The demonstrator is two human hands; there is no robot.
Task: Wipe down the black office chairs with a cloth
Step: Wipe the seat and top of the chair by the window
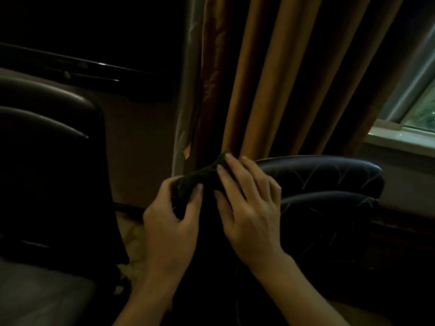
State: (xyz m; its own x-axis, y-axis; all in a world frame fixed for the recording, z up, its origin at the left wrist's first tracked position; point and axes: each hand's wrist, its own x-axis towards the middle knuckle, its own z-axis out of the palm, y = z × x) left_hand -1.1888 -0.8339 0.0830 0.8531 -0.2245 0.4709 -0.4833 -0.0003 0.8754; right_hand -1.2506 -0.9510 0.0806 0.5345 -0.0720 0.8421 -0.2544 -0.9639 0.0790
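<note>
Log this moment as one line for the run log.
left hand: holds dark cloth | right hand: fingers flat on cloth | cloth: at top edge of black chair | second chair: untouched

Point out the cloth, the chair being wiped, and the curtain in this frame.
cloth [195,182]: head view, on the dark fabric between the two hands.
chair on the right [329,175]: head view, on its top cushion.
curtain [259,78]: head view, on a brown fold.
</note>
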